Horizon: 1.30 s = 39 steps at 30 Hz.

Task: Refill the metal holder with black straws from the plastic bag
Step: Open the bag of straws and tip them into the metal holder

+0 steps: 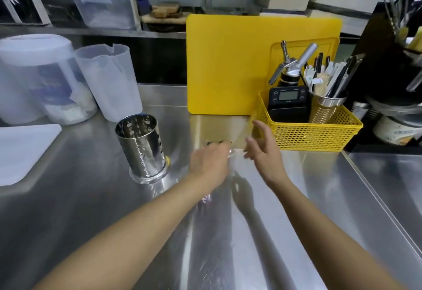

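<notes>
The perforated metal holder [140, 146] stands upright on the steel counter, left of my hands, and no straws show in it. A clear plastic bag [233, 166] lies along the counter between my forearms, its mouth at my hands. Black straw ends [219, 142] stick out just beyond my left hand [209, 162], whose fingers curl around them. My right hand [262, 152] is beside it with thumb raised, and its fingertips touch the bag's pale edge. The picture is blurred here, so the rest of the straws is hard to make out.
A yellow basket [308, 134] with a scale, a cream whipper and a full utensil holder stands right of my hands. A yellow cutting board [223, 66] leans behind. Two plastic jugs [107, 79] and a white board [22, 150] are at left.
</notes>
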Each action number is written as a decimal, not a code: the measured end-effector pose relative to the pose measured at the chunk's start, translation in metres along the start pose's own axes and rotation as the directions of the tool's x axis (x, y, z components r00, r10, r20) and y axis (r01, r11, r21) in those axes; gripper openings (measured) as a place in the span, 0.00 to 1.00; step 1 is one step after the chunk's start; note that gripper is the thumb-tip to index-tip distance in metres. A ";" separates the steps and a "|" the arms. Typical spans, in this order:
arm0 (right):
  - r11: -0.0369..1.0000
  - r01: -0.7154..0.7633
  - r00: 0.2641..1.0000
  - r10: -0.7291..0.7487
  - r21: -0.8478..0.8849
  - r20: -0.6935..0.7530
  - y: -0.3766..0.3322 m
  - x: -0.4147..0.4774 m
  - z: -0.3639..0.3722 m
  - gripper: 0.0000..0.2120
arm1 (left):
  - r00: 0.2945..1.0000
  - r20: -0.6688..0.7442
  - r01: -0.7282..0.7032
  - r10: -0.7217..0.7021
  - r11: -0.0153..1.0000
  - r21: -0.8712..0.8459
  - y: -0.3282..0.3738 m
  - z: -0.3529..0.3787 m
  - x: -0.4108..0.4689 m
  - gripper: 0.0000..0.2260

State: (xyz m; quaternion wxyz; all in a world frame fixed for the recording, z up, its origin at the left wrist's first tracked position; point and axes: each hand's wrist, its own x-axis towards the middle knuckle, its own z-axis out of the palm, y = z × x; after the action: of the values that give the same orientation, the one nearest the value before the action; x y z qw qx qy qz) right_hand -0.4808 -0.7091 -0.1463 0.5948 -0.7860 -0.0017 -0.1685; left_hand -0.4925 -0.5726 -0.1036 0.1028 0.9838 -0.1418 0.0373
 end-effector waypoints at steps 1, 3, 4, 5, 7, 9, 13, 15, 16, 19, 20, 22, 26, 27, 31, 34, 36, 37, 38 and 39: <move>0.995 0.075 0.997 -0.076 -0.069 -0.018 0.001 0.003 -0.007 0.21 | 0.999 -0.034 -0.025 0.025 1.000 0.010 -0.008 -0.008 0.005 0.08; 0.934 0.200 0.980 -0.193 -0.295 0.053 0.002 0.013 -0.021 0.26 | 0.994 -0.078 -0.074 0.076 0.997 0.025 -0.021 -0.021 0.011 0.08; 0.862 0.247 0.968 -0.202 -0.442 0.146 0.003 0.018 -0.026 0.30 | 0.991 -0.095 -0.096 0.098 0.995 0.026 -0.025 -0.027 0.014 0.09; 0.770 0.294 0.952 -0.184 -0.567 0.243 0.002 0.021 -0.029 0.31 | 0.988 -0.110 -0.105 0.107 0.994 0.021 -0.029 -0.033 0.016 0.10; 0.661 0.362 0.926 -0.170 -0.658 0.338 -0.002 0.028 -0.030 0.22 | 0.988 -0.128 -0.094 0.089 0.995 -0.032 -0.032 -0.043 0.020 0.12; 0.722 0.319 0.942 -0.169 -0.615 0.290 -0.015 0.032 -0.030 0.09 | 0.991 -0.123 -0.059 0.044 0.991 -0.123 -0.034 -0.053 0.025 0.14; 0.815 0.308 0.950 -0.238 -0.491 0.200 -0.042 0.047 -0.037 0.06 | 0.982 -0.182 -0.076 0.046 0.984 -0.160 -0.037 -0.073 0.038 0.14; 0.814 0.317 0.948 -0.266 -0.487 0.172 -0.056 0.053 -0.041 0.06 | 0.978 -0.189 -0.118 0.083 0.976 -0.183 -0.039 -0.082 0.046 0.12; 0.812 0.324 0.946 -0.281 -0.486 0.161 -0.062 0.055 -0.043 0.06 | 0.976 -0.193 -0.145 0.105 0.968 -0.205 -0.040 -0.088 0.048 0.11; 0.791 0.365 0.929 -0.345 -0.492 0.135 -0.076 0.060 -0.052 0.05 | 0.953 -0.266 -0.199 0.145 0.962 -0.188 -0.041 -0.110 0.054 0.07; 0.786 0.367 0.929 -0.334 -0.499 0.158 -0.078 0.062 -0.055 0.05 | 0.953 -0.260 -0.198 0.154 0.968 -0.154 -0.041 -0.116 0.056 0.07; 0.755 0.369 0.929 -0.281 -0.542 0.240 -0.079 0.063 -0.058 0.04 | 0.965 -0.196 -0.194 0.176 0.978 -0.081 -0.038 -0.124 0.057 0.06; 0.713 0.386 0.921 -0.334 -0.585 0.200 -0.079 0.063 -0.061 0.06 | 0.960 -0.215 -0.193 0.178 0.980 -0.052 -0.033 -0.122 0.058 0.06; 0.691 0.392 0.919 -0.329 -0.607 0.218 -0.079 0.064 -0.061 0.06 | 0.961 -0.206 -0.194 0.183 0.980 -0.036 -0.032 -0.120 0.058 0.07; 0.675 0.409 0.911 -0.337 -0.614 0.236 -0.082 0.067 -0.059 0.06 | 0.968 -0.149 -0.197 0.201 0.979 0.045 -0.033 -0.113 0.061 0.06; 0.722 0.399 0.915 -0.356 -0.565 0.191 -0.086 0.071 -0.058 0.06 | 0.954 -0.169 -0.230 0.247 0.967 0.109 -0.030 -0.109 0.063 0.06; 0.733 0.417 0.904 -0.395 -0.537 0.162 -0.085 0.073 -0.058 0.06 | 0.934 -0.219 -0.261 0.282 0.958 0.118 -0.027 -0.109 0.063 0.08; 0.732 0.428 0.896 -0.422 -0.530 0.142 -0.082 0.075 -0.059 0.08 | 0.929 -0.233 -0.267 0.286 0.957 0.112 -0.026 -0.110 0.064 0.08; 0.730 0.425 0.893 -0.434 -0.535 0.117 -0.078 0.077 -0.062 0.12 | 0.927 -0.242 -0.267 0.286 0.958 0.108 -0.026 -0.112 0.066 0.08; 0.739 0.401 0.901 -0.426 -0.541 0.085 -0.074 0.077 -0.066 0.16 | 0.925 -0.252 -0.263 0.283 0.958 0.112 -0.026 -0.114 0.067 0.09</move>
State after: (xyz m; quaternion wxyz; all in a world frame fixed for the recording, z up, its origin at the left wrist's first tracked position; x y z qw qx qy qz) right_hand -0.4407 -0.7648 -0.0407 0.2933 -0.8981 -0.1146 -0.3071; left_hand -0.4257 -0.5416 0.0099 0.0771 0.9437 -0.2609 0.1879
